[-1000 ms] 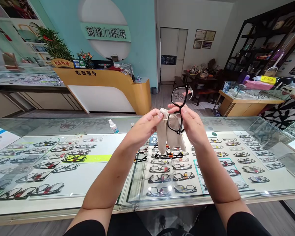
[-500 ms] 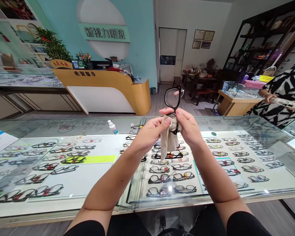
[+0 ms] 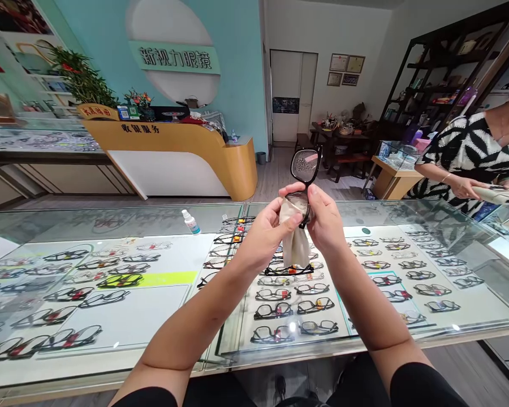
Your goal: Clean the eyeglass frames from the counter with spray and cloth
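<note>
Black-framed glasses point(image 3: 306, 165) are held upright on end above the glass display counter, one lens up and speckled with droplets. My right hand point(image 3: 326, 217) is closed on the frame near the bridge. With my left hand point(image 3: 275, 226) I pinch a beige cleaning cloth point(image 3: 296, 246) around the lower lens, thumb in front and fingers behind. The cloth hides most of that lens, and its loose end hangs below my hands. A small white spray bottle point(image 3: 191, 222) stands on the counter to the left of my hands.
Under the counter's glass point(image 3: 152, 333) lie rows of eyeglasses point(image 3: 272, 310). On the right a person in a black-and-white patterned top point(image 3: 462, 152) holds a pale object point(image 3: 500, 194). A wooden cash desk point(image 3: 173, 147) stands beyond the counter.
The glasses have turned slightly, and the cloth has shifted on the lower lens, its end hanging differently. The person on the right has come further into view. My view has moved slightly.
</note>
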Tool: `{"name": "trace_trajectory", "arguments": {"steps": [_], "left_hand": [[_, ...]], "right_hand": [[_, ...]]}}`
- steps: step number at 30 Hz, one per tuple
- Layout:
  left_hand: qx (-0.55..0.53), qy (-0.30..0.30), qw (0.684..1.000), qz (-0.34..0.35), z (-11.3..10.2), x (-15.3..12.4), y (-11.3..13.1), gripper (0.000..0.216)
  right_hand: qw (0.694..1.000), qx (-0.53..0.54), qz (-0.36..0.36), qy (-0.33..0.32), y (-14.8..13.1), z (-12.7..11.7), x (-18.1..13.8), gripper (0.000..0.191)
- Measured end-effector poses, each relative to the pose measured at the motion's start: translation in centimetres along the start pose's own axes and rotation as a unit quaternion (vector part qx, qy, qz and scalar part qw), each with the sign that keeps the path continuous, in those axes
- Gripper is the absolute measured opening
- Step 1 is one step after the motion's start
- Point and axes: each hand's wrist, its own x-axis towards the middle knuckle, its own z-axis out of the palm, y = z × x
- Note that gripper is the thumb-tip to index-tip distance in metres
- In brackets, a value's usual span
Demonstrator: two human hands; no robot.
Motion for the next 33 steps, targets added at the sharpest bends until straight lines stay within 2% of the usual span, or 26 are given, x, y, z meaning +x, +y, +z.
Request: {"name": "trace_trajectory", "arguments": {"steps": [9,14,19,25,29,33], "left_hand": [[0.045,-0.004,0.999,-0.012,-0.20,-0.38,0.30,0.061],[0.076,-0.018,0.997,-0.029,-0.56,-0.30,0.30,0.053],[0.081,-0.012,0.997,-0.001,-0.60,-0.05,0.21,0.056],[0.066,-0.039,0.997,0.011,-0.40,-0.05,0.79,0.052],[0.055,-0.012,0.998,-0.006,-0.33,-0.14,0.61,0.050],[0.064,0.008,0.998,0.004,-0.29,-0.24,0.17,0.048]], "right_hand": [[1.000,-0.015,-0.020,0.001,0.35,0.41,-0.13,0.041],[0.999,-0.014,-0.034,-0.008,0.13,0.20,0.01,0.040],[0.999,-0.013,-0.042,-0.004,-0.01,-0.09,0.29,0.041],[0.998,0.019,-0.052,-0.013,-0.20,-0.15,0.24,0.036],[0.999,-0.005,-0.044,-0.012,-0.05,0.09,0.15,0.042],[0.998,-0.022,-0.058,-0.014,0.05,0.28,0.03,0.044]]}}
